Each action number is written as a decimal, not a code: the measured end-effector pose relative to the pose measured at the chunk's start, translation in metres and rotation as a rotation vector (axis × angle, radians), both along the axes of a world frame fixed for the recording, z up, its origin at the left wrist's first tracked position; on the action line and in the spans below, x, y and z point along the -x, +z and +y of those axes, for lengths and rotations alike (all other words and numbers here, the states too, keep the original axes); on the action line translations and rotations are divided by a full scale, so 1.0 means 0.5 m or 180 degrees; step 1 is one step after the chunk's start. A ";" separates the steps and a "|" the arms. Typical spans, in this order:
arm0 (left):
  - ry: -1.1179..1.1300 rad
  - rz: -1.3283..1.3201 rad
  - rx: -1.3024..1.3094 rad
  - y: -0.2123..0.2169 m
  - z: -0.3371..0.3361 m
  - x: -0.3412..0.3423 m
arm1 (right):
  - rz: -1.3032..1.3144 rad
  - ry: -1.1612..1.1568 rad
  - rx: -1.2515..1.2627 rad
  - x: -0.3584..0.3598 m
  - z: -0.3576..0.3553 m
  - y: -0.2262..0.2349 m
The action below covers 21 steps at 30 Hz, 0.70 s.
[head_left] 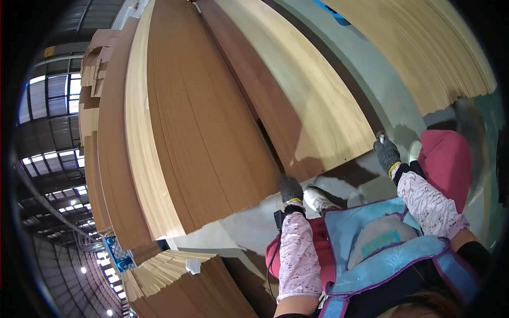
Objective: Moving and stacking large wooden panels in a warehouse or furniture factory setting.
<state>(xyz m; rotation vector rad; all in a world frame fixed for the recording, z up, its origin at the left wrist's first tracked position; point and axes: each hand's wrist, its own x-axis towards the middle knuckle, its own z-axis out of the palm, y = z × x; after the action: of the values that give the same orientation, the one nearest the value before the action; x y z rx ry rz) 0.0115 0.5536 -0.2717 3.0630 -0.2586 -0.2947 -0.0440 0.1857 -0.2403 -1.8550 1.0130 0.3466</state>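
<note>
A long wood panel (339, 116), reddish brown on its left side and pale yellow on its right, lies in front of me. My left hand (291, 189), in a dark grey glove, is closed at the panel's near left corner, beside the brown cardboard-like sheets (212, 132). At the near right corner is my right hand (388, 152), gloved alike, with its fingers pinched together. A small pale object (382, 139) shows at those fingertips; its kind I cannot make out. A black device (279, 218) with a cable sits by my left wrist.
Stacked pale boards (424, 47) lie at the far right, across a strip of grey floor (366, 69). Another stack of thin sheets (175, 275) stands at the near left, by a blue crate (117, 253). Cardboard pieces (98, 58) are piled at the far left.
</note>
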 end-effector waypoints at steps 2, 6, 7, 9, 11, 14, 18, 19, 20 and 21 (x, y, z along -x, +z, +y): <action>0.0097 -0.0110 -0.0035 -0.032 -0.032 0.010 | -0.0632 -0.0051 0.0263 0.027 -0.025 -0.102; 0.0270 -0.0077 -0.0622 -0.065 -0.057 0.014 | -0.0470 0.0033 0.0223 0.025 -0.020 -0.106; 0.0243 -0.0066 -0.0656 -0.070 -0.088 0.019 | -0.0379 0.0131 0.0519 0.039 -0.042 -0.108; 0.0246 -0.0067 -0.1337 -0.079 0.038 0.008 | -0.0326 0.0188 0.0197 -0.013 0.026 -0.023; 0.1102 0.0163 -0.0563 -0.085 -0.012 0.007 | -0.0816 -0.0116 0.0249 0.004 0.008 -0.041; 0.0841 -0.0626 -0.0750 -0.100 -0.050 0.021 | -0.0314 -0.0122 0.0112 -0.007 -0.003 -0.007; 0.1791 -0.0245 -0.0130 -0.012 -0.139 0.021 | 0.0249 -0.0325 0.0069 -0.026 -0.009 -0.001; 0.2202 -0.0342 0.0342 0.014 -0.159 0.020 | 0.0231 -0.0311 0.0055 -0.027 -0.011 -0.031; 0.2259 -0.0029 0.0334 0.036 -0.200 0.017 | -0.0408 -0.0662 -0.0090 -0.010 -0.041 -0.097; 0.2235 -0.0044 0.0387 0.036 -0.220 0.019 | -0.1093 -0.0988 -0.0243 0.006 -0.079 -0.182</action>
<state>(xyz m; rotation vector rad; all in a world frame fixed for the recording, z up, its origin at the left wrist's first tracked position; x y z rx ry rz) 0.0020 0.4434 -0.2536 2.8025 0.7510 -0.2005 -0.0472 0.1465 -0.3311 -1.5882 1.0105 -0.1145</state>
